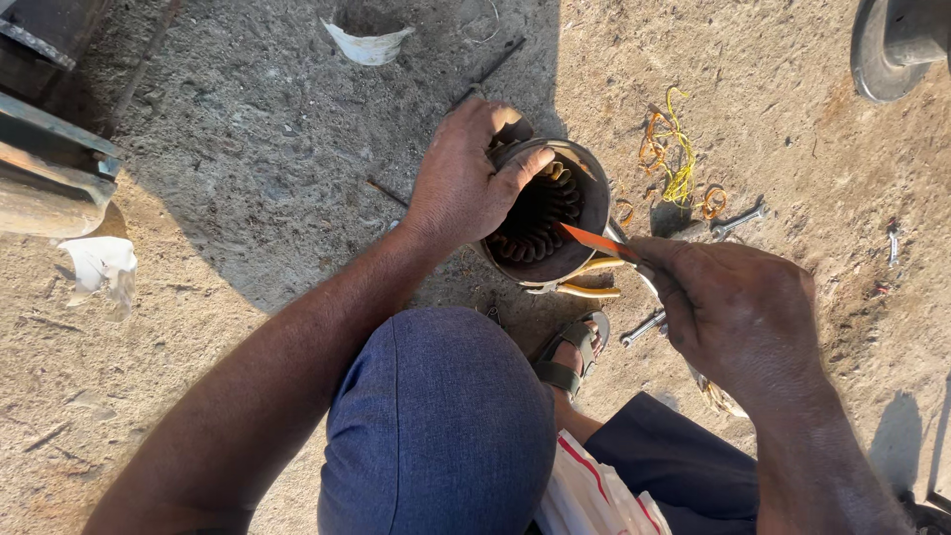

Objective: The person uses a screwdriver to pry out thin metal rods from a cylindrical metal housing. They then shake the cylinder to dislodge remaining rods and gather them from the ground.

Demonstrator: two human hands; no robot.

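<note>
sandy ground surrounds motor stator, left hand gripping rim.

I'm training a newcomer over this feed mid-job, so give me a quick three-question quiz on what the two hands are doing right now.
1. True or false: the left hand grips the rim of the round motor housing standing on the sandy ground.
2. What does the right hand hold?
A. a spanner
B. a thin orange strip
C. a hammer
3. Fill in: the orange strip points into the housing, toward the ______ windings.

Key
1. True: the fingers curl over the rim.
2. B: the spanner lies untouched on the ground near loose yellow wire scraps.
3. Copper.
</note>
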